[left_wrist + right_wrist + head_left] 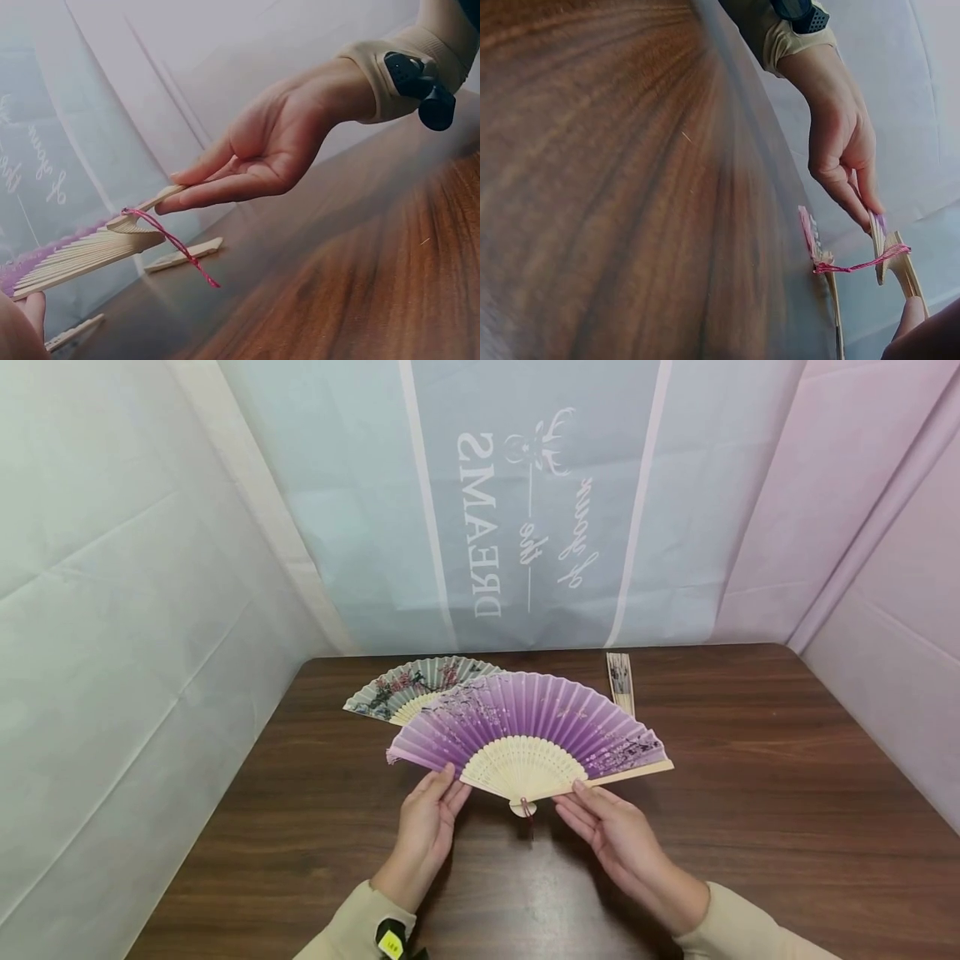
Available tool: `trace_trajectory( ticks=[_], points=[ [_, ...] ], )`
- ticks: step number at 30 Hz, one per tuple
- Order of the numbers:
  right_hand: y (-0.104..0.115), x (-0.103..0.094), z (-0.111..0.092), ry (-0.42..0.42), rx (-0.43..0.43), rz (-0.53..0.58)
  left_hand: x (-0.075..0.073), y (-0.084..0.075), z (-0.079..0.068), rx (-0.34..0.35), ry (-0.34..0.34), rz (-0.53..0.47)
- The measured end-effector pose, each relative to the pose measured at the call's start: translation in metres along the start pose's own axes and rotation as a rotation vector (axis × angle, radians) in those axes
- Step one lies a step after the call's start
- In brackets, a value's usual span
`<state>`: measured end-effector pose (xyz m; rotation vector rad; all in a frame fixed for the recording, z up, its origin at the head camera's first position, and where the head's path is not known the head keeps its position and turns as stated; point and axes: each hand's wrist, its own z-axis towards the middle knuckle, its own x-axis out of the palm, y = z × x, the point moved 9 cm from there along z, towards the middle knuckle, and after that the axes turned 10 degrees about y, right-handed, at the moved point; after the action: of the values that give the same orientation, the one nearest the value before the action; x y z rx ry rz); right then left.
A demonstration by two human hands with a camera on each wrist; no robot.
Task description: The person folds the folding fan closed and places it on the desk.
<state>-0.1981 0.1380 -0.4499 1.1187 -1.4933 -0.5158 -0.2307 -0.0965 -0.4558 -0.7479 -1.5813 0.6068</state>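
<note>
Two hands on one spread fan

Your left hand [427,818] pinches the left edge of the purple fan [534,706], thumb above and fingers beneath. Your right hand [622,839] pinches the pale outer rib [633,773] on the other side, again thumb above, not far from the pivot [523,802]. Between them the fan is spread wide, raised over the table [247,877], with a pink cord [178,246] hanging from the pivot end.

Expect it to feel very light. The slats look thin and slightly springy, probably easy to snap if bent sideways; the pleated leaf looks soft and easily creased, and the smooth slats may slide under a loose pinch. The outer ribs, close to the pivot, look the safest hold; keep pressure off the leaf.

Farther out, behind your left side, a grey floral fan [408,679] lies spread, partly hidden; behind your right, a folded fan [619,681]. Beyond hangs a lettered backdrop [528,627].
</note>
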Motion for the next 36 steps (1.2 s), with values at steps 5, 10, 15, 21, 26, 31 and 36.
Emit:
trace_trajectory(
  ticks=[5, 10, 15, 21, 26, 31, 36],
  points=[
    [0.003, 0.0, 0.004, 0.016, -0.008, -0.036, 0.001, 0.0, 0.003, 0.004, -0.008, 0.0],
    [0.006, 0.001, 0.01, 0.013, -0.009, -0.052, 0.0, 0.0, 0.006, 0.006, -0.012, 0.014],
    [0.008, 0.001, 0.015, 0.021, -0.014, -0.075, 0.001, 0.0, 0.011, 0.013, 0.005, 0.033],
    [0.011, 0.0, 0.023, 0.027, -0.01, -0.08, 0.003, -0.002, 0.02, 0.023, 0.025, 0.03],
    [0.013, -0.001, 0.028, 0.036, -0.011, -0.082, 0.004, -0.004, 0.026, 0.023, 0.031, 0.042],
    [0.016, 0.0, 0.031, 0.052, -0.011, -0.081, 0.003, -0.003, 0.029, 0.007, 0.031, 0.038],
    [0.017, 0.002, 0.035, 0.073, -0.003, -0.088, 0.004, -0.003, 0.034, 0.009, 0.032, 0.04]
  ],
)
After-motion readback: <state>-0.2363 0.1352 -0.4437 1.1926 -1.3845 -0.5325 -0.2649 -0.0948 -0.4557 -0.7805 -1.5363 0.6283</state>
